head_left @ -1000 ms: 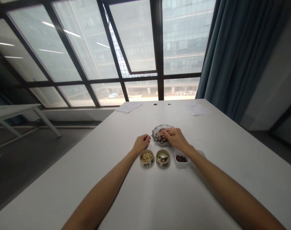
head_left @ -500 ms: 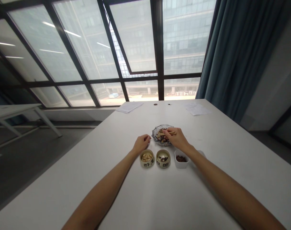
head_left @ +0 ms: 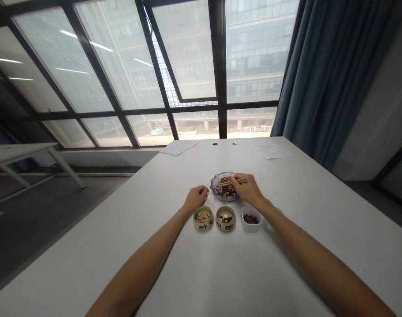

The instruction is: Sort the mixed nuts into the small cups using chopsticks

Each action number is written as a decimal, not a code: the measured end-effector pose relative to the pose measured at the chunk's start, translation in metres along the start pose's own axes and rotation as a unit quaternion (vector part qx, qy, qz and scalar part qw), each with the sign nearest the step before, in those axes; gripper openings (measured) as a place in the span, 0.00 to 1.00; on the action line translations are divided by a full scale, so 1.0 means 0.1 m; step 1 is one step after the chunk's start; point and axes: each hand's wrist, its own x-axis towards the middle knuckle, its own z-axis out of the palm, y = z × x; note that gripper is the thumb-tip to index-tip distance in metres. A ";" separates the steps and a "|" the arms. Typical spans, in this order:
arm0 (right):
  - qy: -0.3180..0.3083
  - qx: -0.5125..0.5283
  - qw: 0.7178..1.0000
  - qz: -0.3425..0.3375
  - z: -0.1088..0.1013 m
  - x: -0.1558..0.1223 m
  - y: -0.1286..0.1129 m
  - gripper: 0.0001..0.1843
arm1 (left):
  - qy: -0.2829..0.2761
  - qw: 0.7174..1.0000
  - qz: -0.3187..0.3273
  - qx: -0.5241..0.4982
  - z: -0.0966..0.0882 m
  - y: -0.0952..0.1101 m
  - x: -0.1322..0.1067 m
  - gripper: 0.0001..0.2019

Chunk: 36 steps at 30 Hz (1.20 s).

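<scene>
Head view: my right hand (head_left: 249,190) is closed in a pinch on a pair of thin light-wood chopsticks (head_left: 232,181), their tips over the mixed nuts and dark pieces (head_left: 228,190) in a faceted clear-glass dish (head_left: 214,184); I cannot tell whether the tips hold a piece; my left hand (head_left: 196,199) lies empty and loosely curled on the white table (head_left: 121,246), just beyond a round cream ceramic cup of pale nuts (head_left: 203,224); to its right stand a matching round cream ceramic cup (head_left: 225,226) and a small square white dish of dark pieces (head_left: 251,226); step in hand, I judge: picking from the glass dish; the next move calls for closing the tips on one piece.
</scene>
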 end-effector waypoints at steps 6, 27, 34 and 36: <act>-0.013 0.010 1.000 0.003 0.03 0.01 0.03 0.21 | -0.003 1.000 -0.002 0.002 -0.02 0.02 -0.01 0.19; -0.027 0.045 0.998 0.016 0.08 -0.02 0.01 0.21 | -0.004 1.000 -0.003 0.004 0.00 -0.01 0.01 0.19; -0.025 0.041 0.999 0.010 0.06 -0.02 0.00 0.22 | -0.004 1.000 0.000 0.005 0.00 -0.02 0.01 0.20; -0.025 0.038 0.999 0.008 0.06 -0.02 -0.01 0.23 | -0.003 1.000 -0.001 0.006 0.00 -0.02 0.01 0.20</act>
